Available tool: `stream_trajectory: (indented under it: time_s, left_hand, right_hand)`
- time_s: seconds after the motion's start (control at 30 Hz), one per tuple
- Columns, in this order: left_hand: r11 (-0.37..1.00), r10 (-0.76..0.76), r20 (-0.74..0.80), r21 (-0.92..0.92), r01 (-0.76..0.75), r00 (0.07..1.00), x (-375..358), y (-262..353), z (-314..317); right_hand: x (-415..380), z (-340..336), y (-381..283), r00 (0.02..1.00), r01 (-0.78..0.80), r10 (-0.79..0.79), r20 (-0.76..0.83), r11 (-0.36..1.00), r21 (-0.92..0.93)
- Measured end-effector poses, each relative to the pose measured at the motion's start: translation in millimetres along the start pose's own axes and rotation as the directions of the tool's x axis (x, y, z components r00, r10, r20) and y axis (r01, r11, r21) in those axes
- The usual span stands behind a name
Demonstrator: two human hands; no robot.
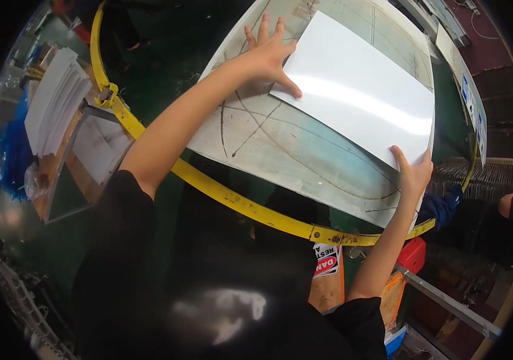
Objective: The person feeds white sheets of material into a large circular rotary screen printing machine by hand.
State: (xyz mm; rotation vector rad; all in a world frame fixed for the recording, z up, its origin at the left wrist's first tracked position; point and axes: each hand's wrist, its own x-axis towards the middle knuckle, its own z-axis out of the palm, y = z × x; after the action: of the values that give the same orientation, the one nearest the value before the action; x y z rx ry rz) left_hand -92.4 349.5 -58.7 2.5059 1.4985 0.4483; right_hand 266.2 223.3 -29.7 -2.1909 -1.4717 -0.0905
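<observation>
A glossy white rectangular sheet (358, 84) lies at a slant on a pale, worn board (292, 162) marked with dark curved lines. At the sheet's left end is my left hand (268, 57), its fingers spread over the board and its thumb touching the sheet's near left corner. My right hand (414, 175) is at the near right corner, thumb on the sheet's near edge and a finger apart from it along the right edge. The other fingers of the right hand are partly hidden. Light glares across the middle of the sheet.
A curved yellow metal bar (238, 204) runs between my body and the board. Stacked white sheets (58, 99) stand at the left near blue plastic (13, 150). A danger sign (327, 264) and a red object (411, 255) are below the bar. Another person's dark sleeve (484, 222) shows at right.
</observation>
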Motion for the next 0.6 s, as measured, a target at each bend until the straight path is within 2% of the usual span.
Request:
stream_trajectory:
  time_s: [0.23, 0.33, 0.43, 0.6]
  left_hand:
    - [0.999, 0.023, -0.050, 0.027, -0.022, 0.998, -3, -10, 7]
    - [0.999, -0.005, -0.021, 0.051, 0.006, 1.000, -3, -9, 8]
    - [0.997, -0.007, -0.097, 0.072, 0.014, 0.995, -6, -9, 13]
    - [0.988, -0.073, -0.131, 0.127, 0.089, 0.989, -14, -1, 11]
  right_hand:
    - [4, 10, -1, 0.998, 0.039, -0.041, 0.047, 0.999, 0.038]
    - [7, 14, 2, 0.997, 0.048, -0.049, 0.057, 0.999, 0.021]
    - [5, 14, -1, 0.996, 0.008, -0.009, 0.092, 1.000, 0.015]
    - [8, 21, 3, 0.996, 0.022, -0.022, 0.082, 1.000, 0.001]
